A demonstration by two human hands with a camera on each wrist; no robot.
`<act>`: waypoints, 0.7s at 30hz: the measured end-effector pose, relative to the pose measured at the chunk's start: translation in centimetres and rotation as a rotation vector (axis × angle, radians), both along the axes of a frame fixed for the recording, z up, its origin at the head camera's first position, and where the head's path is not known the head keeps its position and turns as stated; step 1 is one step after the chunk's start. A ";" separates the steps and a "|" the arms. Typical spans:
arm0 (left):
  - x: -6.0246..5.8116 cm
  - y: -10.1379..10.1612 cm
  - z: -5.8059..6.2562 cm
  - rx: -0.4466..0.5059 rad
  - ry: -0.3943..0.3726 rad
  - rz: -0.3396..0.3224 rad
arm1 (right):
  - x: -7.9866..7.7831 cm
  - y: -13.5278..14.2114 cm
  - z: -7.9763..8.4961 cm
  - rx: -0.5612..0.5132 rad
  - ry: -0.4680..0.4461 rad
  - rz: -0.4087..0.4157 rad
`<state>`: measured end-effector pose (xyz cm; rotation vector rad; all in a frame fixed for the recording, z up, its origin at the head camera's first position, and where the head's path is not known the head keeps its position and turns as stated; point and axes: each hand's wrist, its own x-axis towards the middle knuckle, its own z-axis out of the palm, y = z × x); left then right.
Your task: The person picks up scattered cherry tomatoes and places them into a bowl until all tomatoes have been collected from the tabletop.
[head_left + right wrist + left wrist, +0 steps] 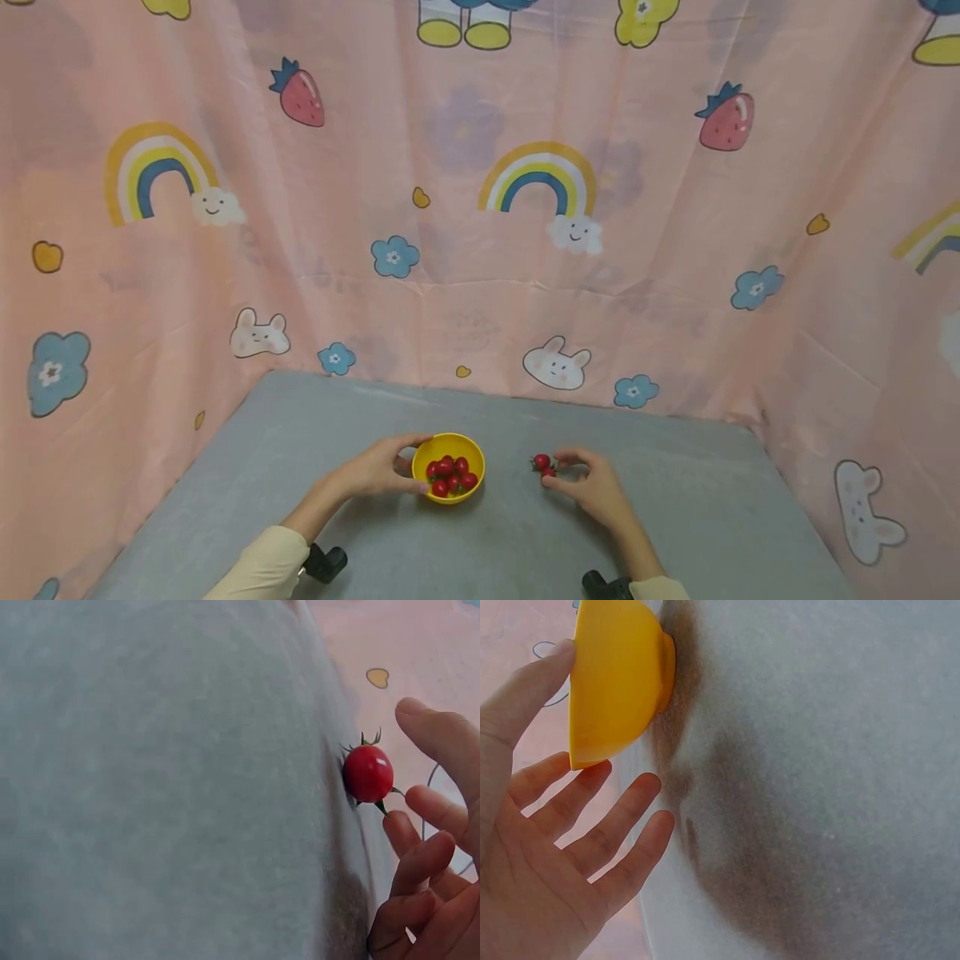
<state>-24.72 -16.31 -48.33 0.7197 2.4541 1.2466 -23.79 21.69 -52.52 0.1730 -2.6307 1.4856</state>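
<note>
My left hand (378,471) holds a yellow bowl (467,442) by its left side, thumb and fingertips at the rim. Inside the bowl lie several red cherry tomatoes (446,468). In the left wrist view, the smooth outer wall of the bowl (619,682) shows between the thumb and the first two fingers, with the other fingers spread loose. To the right of the bowl, two cherry tomatoes (542,461) with green stems rest close together on the table. My right hand (600,492) is right beside them, thumb and fingers apart around a tomato (368,774).
A grey cloth-like surface covers the table (375,550). Behind it and at both sides hangs a pink curtain (465,317) printed with rainbows, rabbits, strawberries and flowers. Dark wrist cameras (325,564) sit on both wrists.
</note>
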 end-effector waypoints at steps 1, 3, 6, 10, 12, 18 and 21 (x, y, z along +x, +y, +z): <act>0.0 0.0 0.0 0.000 0.000 0.000 | 0.0 -0.1 0.0 0.022 0.001 -0.007; 0.0 0.0 0.1 0.002 -0.002 -0.001 | 0.1 -0.3 0.0 0.057 0.004 -0.012; 0.0 -0.1 0.1 0.001 -0.004 0.001 | 0.0 -0.5 0.0 0.099 0.004 -0.012; 0.0 -0.1 0.1 -0.003 -0.004 0.005 | -0.1 -0.7 0.1 0.147 -0.005 -0.016; 0.0 -0.1 0.1 -0.006 -0.005 0.004 | -0.1 -0.8 0.1 0.167 -0.006 -0.015; 0.0 0.0 0.2 -0.024 0.010 -0.008 | -0.1 -1.1 0.1 0.181 -0.004 -0.019; -0.1 0.1 0.3 -0.028 0.018 -0.017 | -0.1 -1.1 -0.1 0.178 -0.005 -0.016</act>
